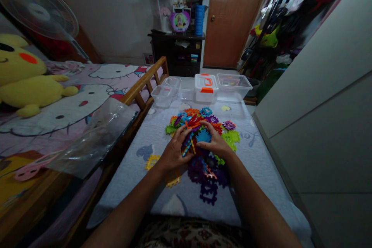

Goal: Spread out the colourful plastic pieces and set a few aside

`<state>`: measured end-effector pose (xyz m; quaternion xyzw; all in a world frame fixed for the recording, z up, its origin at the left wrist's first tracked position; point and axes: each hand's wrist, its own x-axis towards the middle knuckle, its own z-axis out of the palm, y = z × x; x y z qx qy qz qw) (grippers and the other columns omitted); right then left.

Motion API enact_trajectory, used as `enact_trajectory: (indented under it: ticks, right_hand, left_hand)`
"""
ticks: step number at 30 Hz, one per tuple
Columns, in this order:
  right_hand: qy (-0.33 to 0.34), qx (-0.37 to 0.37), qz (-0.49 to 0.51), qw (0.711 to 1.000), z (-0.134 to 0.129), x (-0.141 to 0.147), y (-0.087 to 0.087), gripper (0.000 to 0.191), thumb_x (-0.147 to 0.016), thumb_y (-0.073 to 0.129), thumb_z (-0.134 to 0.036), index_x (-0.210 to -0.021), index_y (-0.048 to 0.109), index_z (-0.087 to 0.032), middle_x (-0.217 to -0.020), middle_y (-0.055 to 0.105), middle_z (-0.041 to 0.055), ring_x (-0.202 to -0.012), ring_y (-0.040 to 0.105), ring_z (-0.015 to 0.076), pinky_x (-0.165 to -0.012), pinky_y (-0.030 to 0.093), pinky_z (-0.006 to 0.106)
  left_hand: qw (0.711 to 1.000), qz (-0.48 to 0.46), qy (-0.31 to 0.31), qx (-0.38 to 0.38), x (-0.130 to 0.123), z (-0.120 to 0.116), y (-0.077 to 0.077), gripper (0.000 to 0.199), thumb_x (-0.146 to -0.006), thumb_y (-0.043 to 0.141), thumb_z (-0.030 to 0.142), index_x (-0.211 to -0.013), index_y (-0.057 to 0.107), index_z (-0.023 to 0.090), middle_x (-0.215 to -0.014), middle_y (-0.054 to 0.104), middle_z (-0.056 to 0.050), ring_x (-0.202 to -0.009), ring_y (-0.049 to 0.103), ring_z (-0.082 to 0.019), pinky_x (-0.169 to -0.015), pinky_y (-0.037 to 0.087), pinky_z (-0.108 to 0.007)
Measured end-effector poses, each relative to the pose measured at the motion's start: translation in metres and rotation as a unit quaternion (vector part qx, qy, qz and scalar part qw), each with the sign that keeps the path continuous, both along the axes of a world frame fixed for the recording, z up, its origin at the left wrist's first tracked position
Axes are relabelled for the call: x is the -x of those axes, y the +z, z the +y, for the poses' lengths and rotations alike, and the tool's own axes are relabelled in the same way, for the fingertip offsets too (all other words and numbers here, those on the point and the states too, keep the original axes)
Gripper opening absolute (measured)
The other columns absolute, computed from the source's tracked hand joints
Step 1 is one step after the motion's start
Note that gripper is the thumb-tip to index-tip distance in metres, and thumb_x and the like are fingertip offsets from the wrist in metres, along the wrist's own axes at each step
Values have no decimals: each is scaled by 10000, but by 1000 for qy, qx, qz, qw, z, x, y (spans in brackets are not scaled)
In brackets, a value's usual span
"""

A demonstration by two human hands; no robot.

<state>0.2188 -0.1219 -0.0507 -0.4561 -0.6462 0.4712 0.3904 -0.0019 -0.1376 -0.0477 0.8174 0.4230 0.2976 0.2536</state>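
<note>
Colourful notched plastic building pieces [231, 136] lie heaped on the cloth-covered table. Over the heap, my left hand [176, 150] curls round the left side of a cluster of such pieces, with orange, yellow and blue edges showing. From the other side my right hand [216, 143] grips the same cluster, its thumb and fingers around a blue piece [203, 135]. Whether the held pieces are joined or just bunched together, I cannot tell. Dark purple pieces [208, 193] spread below my hands, and a yellow piece [152, 161] lies left of my left wrist.
At the table's far end stand a lidded clear box with orange latches [205, 89], an open clear box [234, 85] and smaller clear tubs [162, 96]. A wooden bed rail [145, 81] runs along the left; a white cabinet [314, 104] borders the right.
</note>
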Motion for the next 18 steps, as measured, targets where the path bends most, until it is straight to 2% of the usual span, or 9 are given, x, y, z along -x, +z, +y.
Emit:
enact_trajectory:
  ticks: [5, 11, 15, 18]
  right_hand:
    - [-50, -4, -7, 999, -9, -10, 8, 771, -729, 758, -481, -1384, 417, -262, -1371, 527, 79, -1235, 545, 268, -1032, 464, 411]
    - [-150, -30, -38, 987, -23, -50, 7, 582, -769, 715, -467, -1272, 510, -257, -1265, 597, 68, -1179, 565, 268, -1035, 455, 440]
    - [-193, -15, -75, 978, -30, -75, -2, 468, -788, 677, -485, -1183, 580, -254, -1215, 613, 77, -1117, 595, 271, -971, 498, 464]
    - [-215, -14, -129, 968, -34, -90, -9, 410, -799, 647, -502, -1130, 639, -258, -1221, 577, 93, -1106, 597, 277, -868, 545, 441]
  left_hand:
    - [1000, 2, -15, 0, -20, 2, 11, 830, -764, 703, 204, -1510, 345, 263, -1572, 299, -134, -1468, 320, -342, -1195, 317, -543]
    - [996, 24, -81, -14, -58, 7, 14, 778, -789, 683, 157, -1497, 375, 258, -1555, 336, -131, -1449, 367, -306, -1179, 371, -501]
    - [989, 65, -133, -21, -75, 8, 11, 818, -769, 740, 207, -1499, 370, 222, -1564, 337, -162, -1458, 346, -328, -1176, 367, -515]
    - [985, 96, -130, -60, -79, -3, 12, 795, -767, 768, 318, -1468, 418, 187, -1562, 350, -184, -1454, 329, -366, -1182, 320, -564]
